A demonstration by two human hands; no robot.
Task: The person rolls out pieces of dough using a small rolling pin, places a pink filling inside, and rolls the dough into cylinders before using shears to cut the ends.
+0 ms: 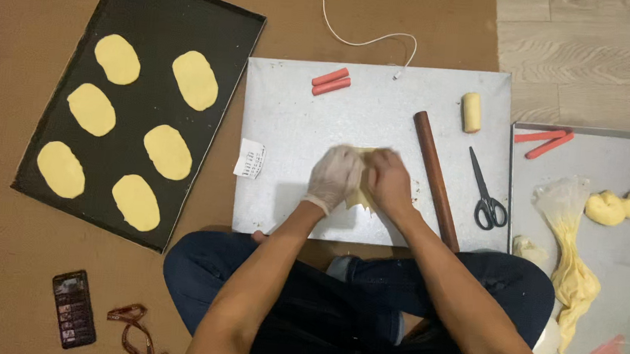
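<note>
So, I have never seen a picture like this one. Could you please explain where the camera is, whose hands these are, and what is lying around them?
There is only one picture, taken by a camera worn on a person's head and looking straight down. The person sits cross-legged on the floor.

The left hand wears a thin clear glove; the right hand is bare. Together they press a piece of yellow dough on a metal board.

On that board also lie a wooden rolling pin, scissors, two red sausages and one small dough roll.

To the left, a dark baking tray carries six flat oval dough pieces. To the right, a second metal tray holds more dough.
</note>
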